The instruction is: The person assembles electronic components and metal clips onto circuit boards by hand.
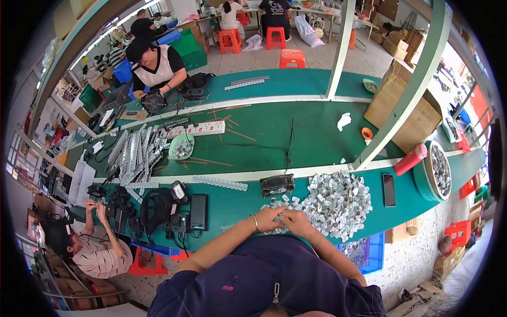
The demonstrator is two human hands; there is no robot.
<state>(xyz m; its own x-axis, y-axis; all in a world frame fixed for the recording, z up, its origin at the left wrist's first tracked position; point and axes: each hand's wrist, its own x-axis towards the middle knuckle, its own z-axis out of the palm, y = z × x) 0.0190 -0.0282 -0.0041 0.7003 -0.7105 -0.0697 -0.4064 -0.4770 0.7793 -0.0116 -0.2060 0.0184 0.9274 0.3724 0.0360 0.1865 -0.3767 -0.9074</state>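
both hands' fingers point(279, 215) pinch small silver parts point(338, 203) at the green bench point(232, 203) edge.

The small parts point(338, 203) in the pile looked like shiny silver metal. The table point(264, 132) had a matt green cover, the stools point(292, 58) were glossy orange plastic, and the boxes point(406, 113) were plain brown cardboard.

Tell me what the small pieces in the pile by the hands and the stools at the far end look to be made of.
Small pieces: likely bright metal, silvery and glinting, though shiny plastic is possible; both hands rest at the pile's edge. Stools: apparently moulded plastic, uniform orange-red with a dull sheen.
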